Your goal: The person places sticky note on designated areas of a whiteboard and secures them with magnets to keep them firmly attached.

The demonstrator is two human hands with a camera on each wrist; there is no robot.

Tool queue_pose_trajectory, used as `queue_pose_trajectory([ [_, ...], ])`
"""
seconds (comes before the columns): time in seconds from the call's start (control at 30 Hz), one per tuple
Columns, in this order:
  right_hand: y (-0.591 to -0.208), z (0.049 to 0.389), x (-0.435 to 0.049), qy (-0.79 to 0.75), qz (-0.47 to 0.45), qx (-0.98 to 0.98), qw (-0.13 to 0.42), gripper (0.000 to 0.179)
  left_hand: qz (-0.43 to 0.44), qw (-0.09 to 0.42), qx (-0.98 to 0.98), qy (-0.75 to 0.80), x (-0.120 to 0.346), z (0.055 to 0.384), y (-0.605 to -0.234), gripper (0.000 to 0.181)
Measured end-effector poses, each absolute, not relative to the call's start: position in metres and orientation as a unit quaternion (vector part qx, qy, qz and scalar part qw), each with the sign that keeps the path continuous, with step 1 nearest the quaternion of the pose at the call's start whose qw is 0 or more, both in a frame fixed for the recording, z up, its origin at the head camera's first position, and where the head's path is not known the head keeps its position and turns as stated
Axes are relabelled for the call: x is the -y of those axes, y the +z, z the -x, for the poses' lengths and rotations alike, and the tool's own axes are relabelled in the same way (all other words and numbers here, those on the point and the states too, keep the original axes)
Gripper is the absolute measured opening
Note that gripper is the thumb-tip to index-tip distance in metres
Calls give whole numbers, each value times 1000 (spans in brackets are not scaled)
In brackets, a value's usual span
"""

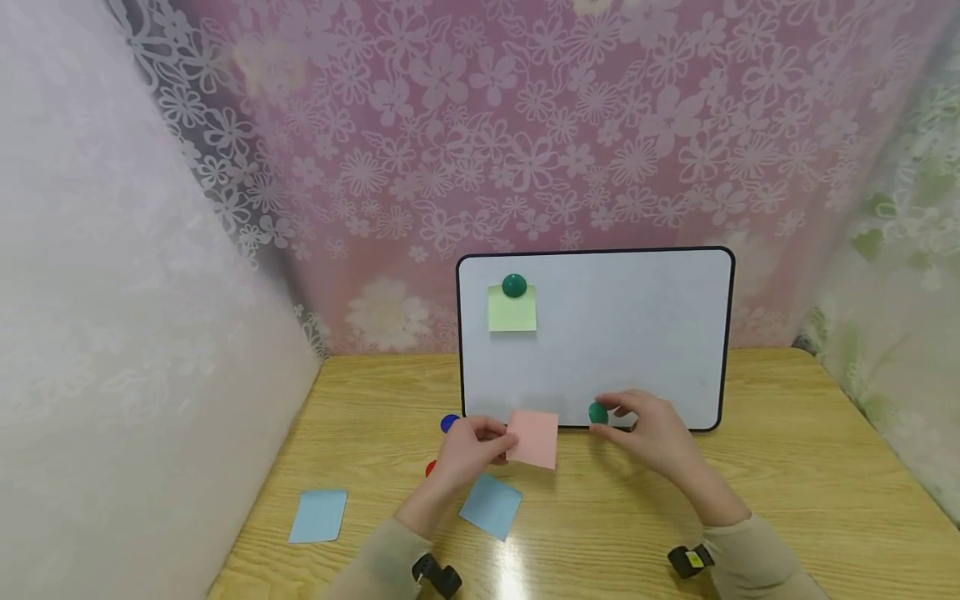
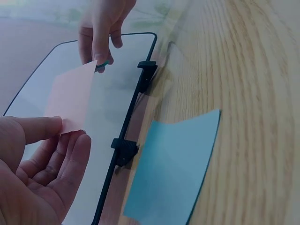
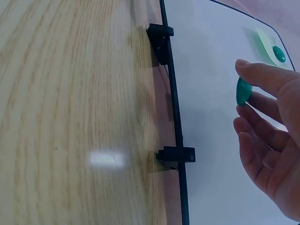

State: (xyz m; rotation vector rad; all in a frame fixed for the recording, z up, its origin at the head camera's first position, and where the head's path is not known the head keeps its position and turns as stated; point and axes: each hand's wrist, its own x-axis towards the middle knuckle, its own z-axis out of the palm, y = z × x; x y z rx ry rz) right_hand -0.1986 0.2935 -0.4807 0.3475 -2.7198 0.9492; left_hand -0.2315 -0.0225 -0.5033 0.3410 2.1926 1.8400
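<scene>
A whiteboard is standing upright on the table, black clips gripping its lower edge. The left hand is pinching a pink note by one side between thumb and fingers, holding it up in front of the whiteboard's lower edge, left of its middle. The right hand is pinching a green magnet between thumb and fingertips, its remaining fingers loosely bending; the magnet is hovering near or touching the whiteboard's lower part, which one cannot tell.

On the whiteboard's upper left, another green magnet is holding a light green note at its top. One blue note is lying in front of the whiteboard's left part; a second blue note is lying well apart, farther left. Just off the whiteboard's lower left corner, a blue disc and a red disc are partly hiding behind the left hand.
</scene>
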Motion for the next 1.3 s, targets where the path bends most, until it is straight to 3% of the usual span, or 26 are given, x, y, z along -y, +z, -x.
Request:
queue_pose_trajectory([
  [0.23, -481, 199, -299, 329, -112, 928, 131, 53, -105, 129, -747, 644, 7, 234, -502, 17],
  [1.3, -482, 195, -343, 315, -88, 922, 204, 41, -132, 107, -742, 649, -64, 245, -501, 13],
])
